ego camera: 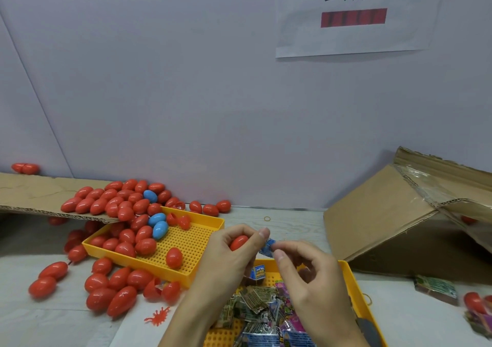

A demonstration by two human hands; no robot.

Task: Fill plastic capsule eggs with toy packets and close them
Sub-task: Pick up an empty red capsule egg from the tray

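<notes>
**Feeding a packet into a red egg**

Working over the near yellow perforated plastic tray (354, 280) of mixed toy packets (262, 309), the person is bringing both hands together. The right hand (310, 274) is pinching a small blue foil toy packet (267, 248) between thumb and forefinger; the left hand (229, 256) is curling round a red plastic capsule egg (239, 242). Judging the step: the packet probably wants folding tight before it goes in, so no foil is catching the seam.

Fingers are hiding the egg's opening; open or closed, cannot tell. Farther off, the brown cardboard box (386, 221) is concealing most of its contents.
</notes>
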